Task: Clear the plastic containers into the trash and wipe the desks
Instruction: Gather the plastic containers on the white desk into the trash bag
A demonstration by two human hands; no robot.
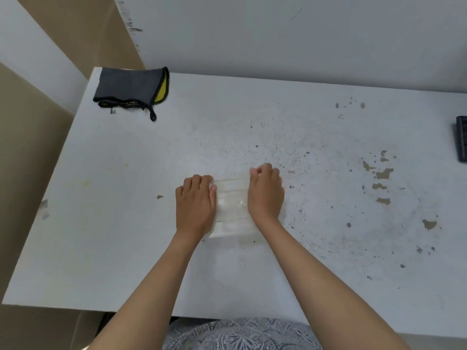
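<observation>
A clear plastic container [231, 207] lies on the white desk [126, 223] near its middle, ribbed and almost see-through. My left hand [195, 202] grips its left side, fingers curled over the far left corner. On the right side, my right hand [265, 195] holds it with fingers folded over the far edge. Both hands cover the container's side edges. A folded dark grey cloth [130, 87] with a yellow inner face lies at the desk's far left corner, well away from both hands.
The desk surface is dirty, with specks and chipped brown patches [381, 175] to the right. A black ribbed object [462, 142] sits at the right edge of view. A white wall [278, 34] backs the desk; tan floor lies to the left.
</observation>
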